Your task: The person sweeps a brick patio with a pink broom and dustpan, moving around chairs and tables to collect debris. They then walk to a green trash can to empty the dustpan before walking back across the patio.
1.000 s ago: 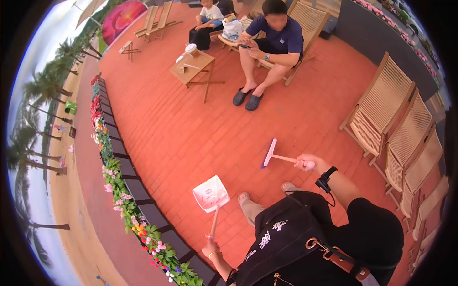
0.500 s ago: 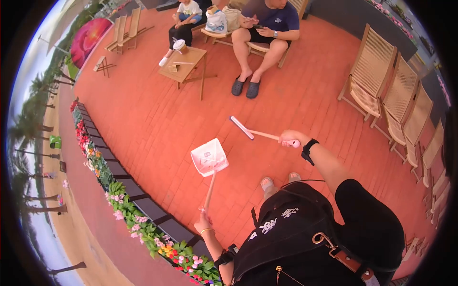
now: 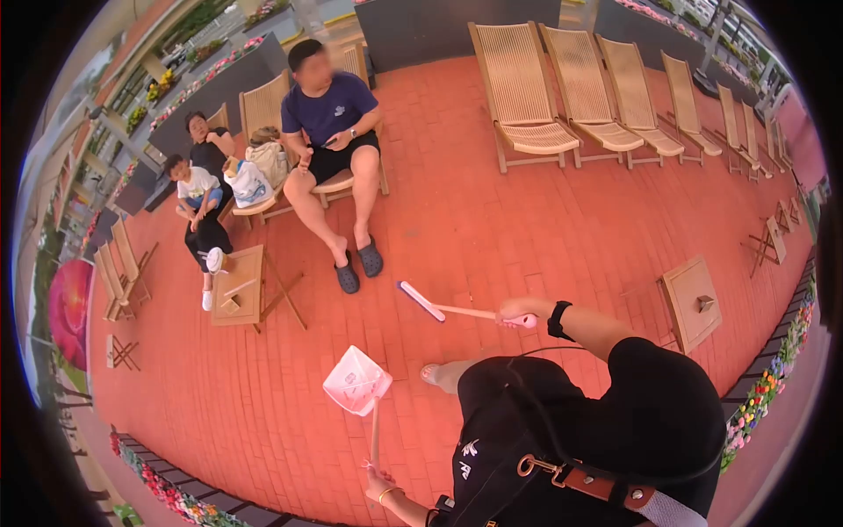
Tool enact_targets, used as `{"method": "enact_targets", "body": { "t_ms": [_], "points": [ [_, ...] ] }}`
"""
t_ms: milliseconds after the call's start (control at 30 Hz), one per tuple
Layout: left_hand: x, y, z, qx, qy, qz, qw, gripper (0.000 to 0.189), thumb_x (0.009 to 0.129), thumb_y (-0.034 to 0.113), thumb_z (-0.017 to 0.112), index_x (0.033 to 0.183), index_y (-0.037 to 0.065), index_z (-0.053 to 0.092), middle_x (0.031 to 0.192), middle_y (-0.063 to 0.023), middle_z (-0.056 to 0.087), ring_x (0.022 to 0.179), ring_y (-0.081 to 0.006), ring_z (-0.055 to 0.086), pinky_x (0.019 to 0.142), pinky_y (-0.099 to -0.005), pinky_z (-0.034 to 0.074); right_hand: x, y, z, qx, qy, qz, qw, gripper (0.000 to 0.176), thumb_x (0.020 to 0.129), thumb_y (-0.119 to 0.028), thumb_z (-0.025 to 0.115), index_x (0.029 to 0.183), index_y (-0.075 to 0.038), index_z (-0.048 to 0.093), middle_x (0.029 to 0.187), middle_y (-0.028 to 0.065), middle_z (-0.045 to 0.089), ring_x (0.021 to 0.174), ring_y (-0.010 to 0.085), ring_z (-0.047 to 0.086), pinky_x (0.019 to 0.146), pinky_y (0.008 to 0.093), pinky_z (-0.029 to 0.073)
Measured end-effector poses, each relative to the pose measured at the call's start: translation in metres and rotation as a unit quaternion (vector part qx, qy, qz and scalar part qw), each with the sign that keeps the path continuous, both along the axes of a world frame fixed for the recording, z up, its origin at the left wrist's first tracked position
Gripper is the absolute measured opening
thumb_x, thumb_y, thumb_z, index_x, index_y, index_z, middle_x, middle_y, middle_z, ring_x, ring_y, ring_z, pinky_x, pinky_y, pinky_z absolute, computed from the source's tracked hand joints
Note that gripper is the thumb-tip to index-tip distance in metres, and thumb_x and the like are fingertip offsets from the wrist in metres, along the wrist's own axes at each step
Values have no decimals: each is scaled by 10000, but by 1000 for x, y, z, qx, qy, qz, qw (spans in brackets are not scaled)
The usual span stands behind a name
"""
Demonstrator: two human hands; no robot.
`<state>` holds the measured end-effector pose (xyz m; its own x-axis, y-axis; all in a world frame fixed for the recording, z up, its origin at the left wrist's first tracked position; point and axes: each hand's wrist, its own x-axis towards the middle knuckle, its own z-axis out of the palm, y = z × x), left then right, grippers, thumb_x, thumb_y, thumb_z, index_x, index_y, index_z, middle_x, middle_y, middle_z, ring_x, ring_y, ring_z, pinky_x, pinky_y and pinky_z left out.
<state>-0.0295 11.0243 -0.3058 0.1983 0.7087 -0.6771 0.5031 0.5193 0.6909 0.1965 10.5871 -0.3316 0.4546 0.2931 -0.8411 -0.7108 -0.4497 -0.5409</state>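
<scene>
My left hand [image 3: 378,485], with a thin bangle at the wrist, is closed round the handle of a dustpan [image 3: 358,383]. The white and pink pan is held low ahead of me, its inside facing up, with small bits lying in it. My right hand [image 3: 520,314] grips the end of a broom [image 3: 421,301] by its pink handle. The broom's narrow white head with a purple edge points away to the left, over the red brick floor [image 3: 492,237], a little beyond the dustpan.
People sit on wooden loungers at the back left, bags between them. Before them stands a small wooden table [image 3: 250,290] with a drink. A row of slatted loungers [image 3: 524,83] lines the back. Another low table [image 3: 689,307] is at right. Flower planters [image 3: 167,492] edge the terrace.
My view has swung to the right, so the seated people shift left and a low table comes in at right. Both hands keep their hold on the broom and dustpan.
</scene>
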Motion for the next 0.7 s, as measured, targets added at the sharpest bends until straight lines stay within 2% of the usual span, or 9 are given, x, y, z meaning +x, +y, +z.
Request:
{"method": "enact_targets", "body": {
  "t_ms": [167,233,267,333,400,433,467,500,700],
  "points": [
    [42,63,14,-21,-1,-25,999,297,769,262,542,898,-4,561,532,-18,423,396,-92,383,347,-207,278,-13,27,3,-52,7,-162,985,82,727,-85,459,740,-24,512,579,53,506,465,141,489,401,276,386],
    [49,75,27,-20,-2,-55,998,282,768,282,538,868,20,567,538,-18,423,402,-91,387,349,-206,276,-4,46,-16,-119,-15,-53,991,105,693,-82,476,763,-22,525,602,67,526,499,163,507,436,294,395],
    [50,84,28,-25,3,-64,998,282,768,282,538,868,20,567,538,-18,423,402,-91,387,349,-206,276,4,48,-92,-66,-12,-185,980,127,673,-89,478,766,-22,533,619,74,538,524,176,503,469,304,399],
    [55,101,41,-5,-43,-54,998,335,733,258,596,680,-62,511,496,-58,425,367,-111,382,310,-224,274,-3,48,-52,-51,-22,-216,975,127,677,-105,481,760,-26,535,616,74,537,524,174,498,477,305,401],
    [69,113,44,-14,-30,-64,997,301,743,250,579,742,-47,530,509,-46,427,376,-106,386,323,-219,279,-8,67,31,57,-141,-305,940,128,684,-140,484,739,-36,536,630,73,533,534,167,487,487,303,406],
    [77,122,45,-19,-14,-74,997,279,753,242,563,804,-32,549,522,-34,429,385,-100,389,336,-214,283,-5,48,-28,100,-67,-355,927,120,688,-162,523,740,-54,533,645,74,524,561,168,502,486,297,405],
    [87,129,43,-4,-10,-79,997,274,748,227,571,785,-44,544,519,-44,439,380,-106,397,332,-217,289,-13,11,-89,87,-302,-104,944,127,704,-148,565,769,-52,513,670,81,507,581,188,512,511,320,454],
    [97,136,37,9,-3,-86,996,271,743,211,579,765,-56,538,515,-53,448,376,-111,405,328,-220,294,-8,63,25,-32,36,-423,905,96,753,-74,500,784,13,473,683,119,506,603,231,542,637,405,502],
    [149,185,42,40,31,-174,983,356,725,243,623,633,-85,521,487,-87,476,356,-103,417,305,-218,326,-70,86,-14,-141,-2,-416,899,92,675,-6,490,766,-9,489,680,111,493,593,205,518,510,326,458]
  ]
}}
